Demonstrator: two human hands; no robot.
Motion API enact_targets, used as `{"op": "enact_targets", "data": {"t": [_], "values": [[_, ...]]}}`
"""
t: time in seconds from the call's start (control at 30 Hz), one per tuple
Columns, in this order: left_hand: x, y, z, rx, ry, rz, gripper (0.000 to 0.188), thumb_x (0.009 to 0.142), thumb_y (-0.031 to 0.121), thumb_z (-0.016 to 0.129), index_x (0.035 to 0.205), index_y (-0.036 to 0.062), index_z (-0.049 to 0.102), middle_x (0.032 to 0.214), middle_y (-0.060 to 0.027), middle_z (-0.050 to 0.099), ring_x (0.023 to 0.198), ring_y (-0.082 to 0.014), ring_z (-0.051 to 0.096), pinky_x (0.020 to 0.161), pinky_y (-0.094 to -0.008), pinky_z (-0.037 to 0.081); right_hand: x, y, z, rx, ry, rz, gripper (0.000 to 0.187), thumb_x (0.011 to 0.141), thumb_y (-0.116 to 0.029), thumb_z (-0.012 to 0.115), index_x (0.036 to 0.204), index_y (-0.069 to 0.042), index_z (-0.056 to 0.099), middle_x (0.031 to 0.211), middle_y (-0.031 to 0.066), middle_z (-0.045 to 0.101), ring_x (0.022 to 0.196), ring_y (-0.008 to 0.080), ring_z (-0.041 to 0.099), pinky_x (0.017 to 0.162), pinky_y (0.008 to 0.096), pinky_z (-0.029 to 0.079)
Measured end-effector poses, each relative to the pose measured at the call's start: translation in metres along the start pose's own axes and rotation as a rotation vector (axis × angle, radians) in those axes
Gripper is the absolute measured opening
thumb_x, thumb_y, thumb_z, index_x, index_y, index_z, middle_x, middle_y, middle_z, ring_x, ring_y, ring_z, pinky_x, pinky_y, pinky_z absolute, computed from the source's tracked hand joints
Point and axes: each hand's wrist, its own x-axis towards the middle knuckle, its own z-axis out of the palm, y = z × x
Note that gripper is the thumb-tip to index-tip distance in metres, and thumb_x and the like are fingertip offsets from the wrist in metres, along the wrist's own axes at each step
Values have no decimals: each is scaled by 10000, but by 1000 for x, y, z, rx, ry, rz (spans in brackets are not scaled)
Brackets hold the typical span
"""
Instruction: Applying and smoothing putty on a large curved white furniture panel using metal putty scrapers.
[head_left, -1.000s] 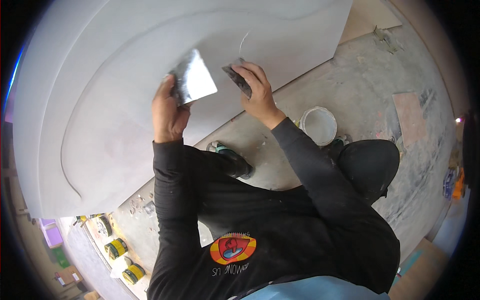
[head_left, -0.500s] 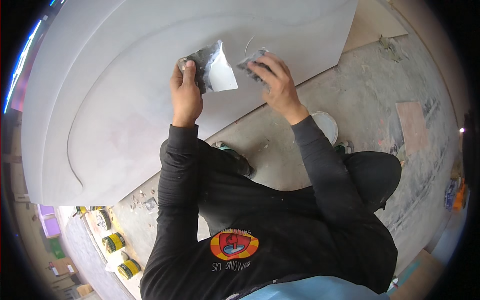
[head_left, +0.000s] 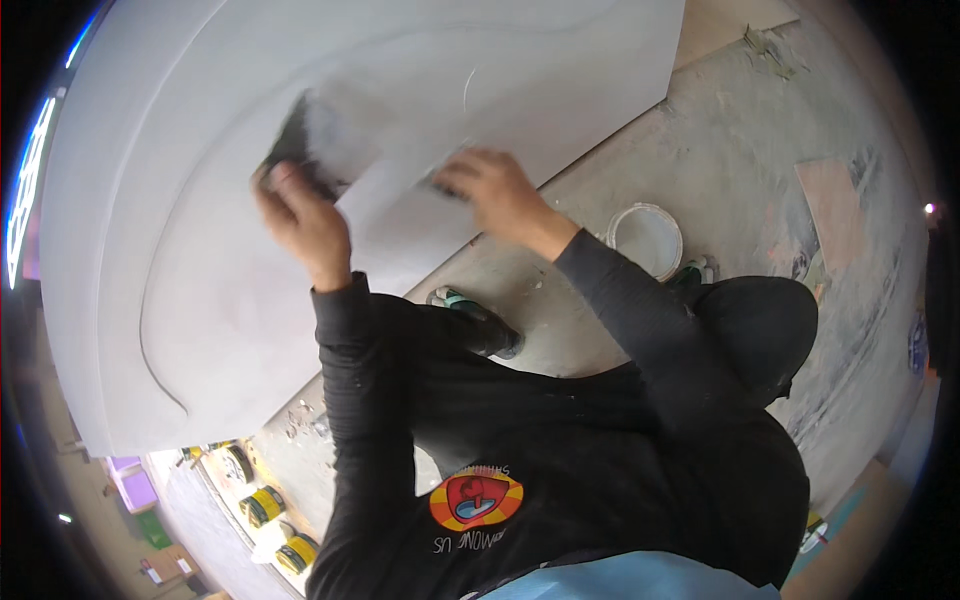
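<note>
My left hand [head_left: 308, 225] holds a dark, thin putty plate [head_left: 298, 140] by its lower edge, thumb on top. Whitish filler, smeared by motion, covers part of its face. My right hand [head_left: 508, 200] is closed on a small dark scraper [head_left: 443, 185], also blurred; its exact shape is hard to make out. Both hands are over a large pale grey panel [head_left: 230, 310] with a curved line running across it. A gap separates the scraper from the plate, and I cannot tell whether either touches the panel.
A round white bucket [head_left: 612, 238] stands on the stained concrete floor [head_left: 740, 180] to the right of the panel. Beyond it lies a flat brownish board [head_left: 832, 215]. Several yellow and black cans [head_left: 262, 507] stand at the lower left. My feet are beside the panel's edge.
My left hand has moved left and down with the plate, which is now tilted. My right hand has come left and slightly down with the scraper. The view has shifted a little.
</note>
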Motion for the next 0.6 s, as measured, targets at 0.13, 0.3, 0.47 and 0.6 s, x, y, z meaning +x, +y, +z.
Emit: {"op": "enact_targets", "data": {"t": [0.13,0.3,0.47,0.6], "values": [[2,3,-6,-211,77,-161,304,1043,251,489,1170,-19,549,1084,-102,627,957,-180,600,847,-319,489,21,67,-16,-160,518,293,556,680,45,658,1209,-125,633,1231,99,559,1192,355,504,993,497,408],[-2,-4,-4,-276,42,-231,330,1036,284,509,1158,-19,547,1113,-111,613,994,-190,587,880,-333,482,45,101,-26,-230,593,279,578,675,49,647,1227,-121,619,1226,101,547,1187,363,489,993,506,398],[-2,-4,-11,-204,56,-226,312,1033,278,518,1149,-10,549,1092,-93,610,995,-186,584,883,-325,481,52,109,-26,-226,637,267,600,662,41,656,1237,-125,616,1218,87,551,1183,364,491,987,504,401],[-3,-7,-17,-232,57,-216,315,1032,286,524,1150,-5,550,1089,-90,611,992,-185,585,881,-324,483,57,112,-24,-199,643,271,588,654,38,659,1218,-127,634,1208,81,554,1195,361,483,986,504,407]]}}
